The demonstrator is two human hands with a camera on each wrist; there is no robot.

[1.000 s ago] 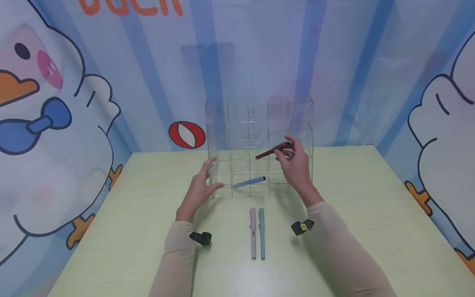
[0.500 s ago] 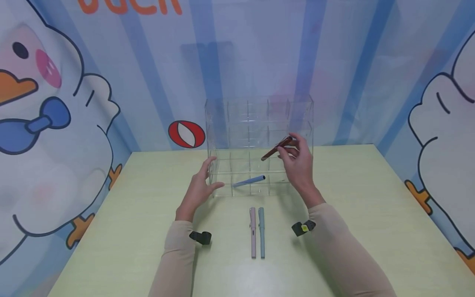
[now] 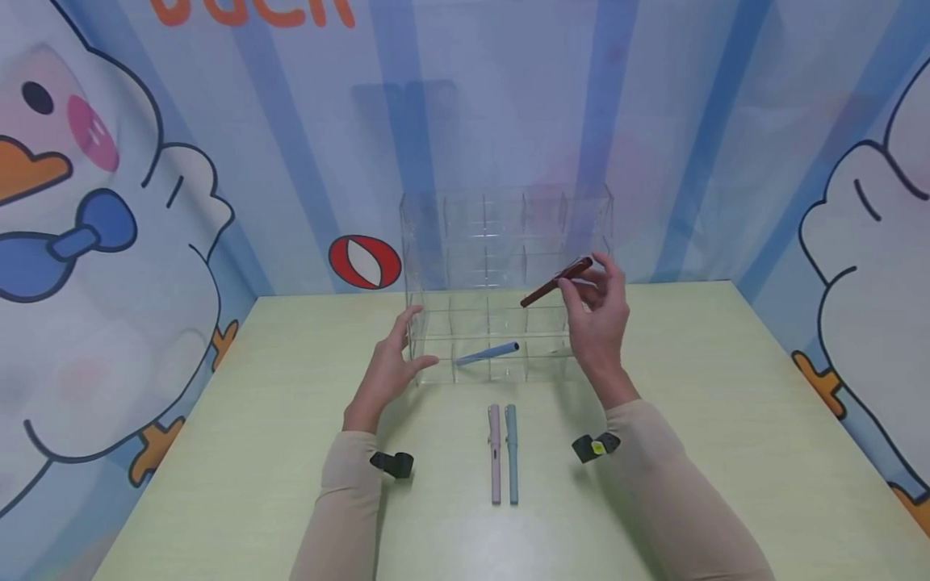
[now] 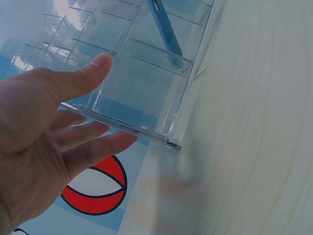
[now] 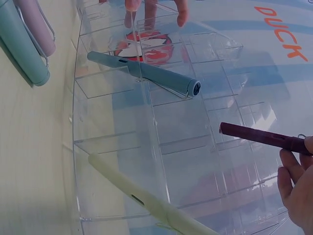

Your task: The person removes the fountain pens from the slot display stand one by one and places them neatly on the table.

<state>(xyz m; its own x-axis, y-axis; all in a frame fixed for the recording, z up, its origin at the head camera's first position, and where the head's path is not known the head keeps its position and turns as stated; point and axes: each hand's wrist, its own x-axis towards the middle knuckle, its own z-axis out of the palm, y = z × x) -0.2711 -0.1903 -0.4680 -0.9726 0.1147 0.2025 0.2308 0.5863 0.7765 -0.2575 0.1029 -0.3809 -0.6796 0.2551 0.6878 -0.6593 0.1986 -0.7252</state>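
A clear acrylic organizer [image 3: 508, 242] with several compartments stands at the table's far middle. My left hand [image 3: 407, 343] is open, its straight fingers [image 4: 93, 142] lying against the organizer's [image 4: 146, 83] left wall. My right hand [image 3: 581, 278] pinches a dark red pen [image 3: 555, 281] in front of the organizer's right side, with the pen's [image 5: 259, 137] free end tilted down to the left. A blue pen [image 3: 487, 353] lies in a bottom compartment. The right wrist view shows a cream pen [image 5: 142, 200] in another compartment.
A pink pen [image 3: 495, 454] and a teal pen [image 3: 512, 454] lie side by side on the pale green table [image 3: 218, 452], in front of the organizer between my forearms. Cartoon duck walls close in the table at the back and both sides.
My right hand has lifted the dark red pen up and to the right, and the pen now slopes more steeply. The left hand has stayed at the organizer's left wall.
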